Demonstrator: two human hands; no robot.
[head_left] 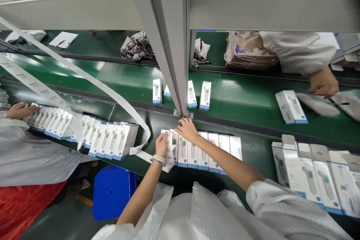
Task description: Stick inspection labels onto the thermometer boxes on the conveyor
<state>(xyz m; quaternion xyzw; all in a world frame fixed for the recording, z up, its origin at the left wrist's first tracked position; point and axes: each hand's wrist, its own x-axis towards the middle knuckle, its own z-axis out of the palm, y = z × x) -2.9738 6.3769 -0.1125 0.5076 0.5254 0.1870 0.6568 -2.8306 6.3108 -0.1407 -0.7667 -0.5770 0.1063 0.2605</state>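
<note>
A row of white thermometer boxes [192, 153] stands side by side on the green bench in front of me. My left hand [161, 145], with bracelets at the wrist, is at the row's left end, its fingers pinched on a white label strip [169, 153]. From there the strip hangs over the front of the first box and loops away to the left. Over the upper edges of the boxes near that end lies my right hand [188, 130], its fingers spread and touching the box tops. Its forearm crosses above the right part of the row.
Another row of boxes [107, 140] stands left, near a co-worker's hand [21, 110]. Open-flapped boxes [312, 176] stand right. A metal post [171, 37] rises ahead. Single boxes [205, 95] sit on the conveyor [242, 93]. Another person's hand [324, 82] is across it. A blue stool [114, 193] stands below.
</note>
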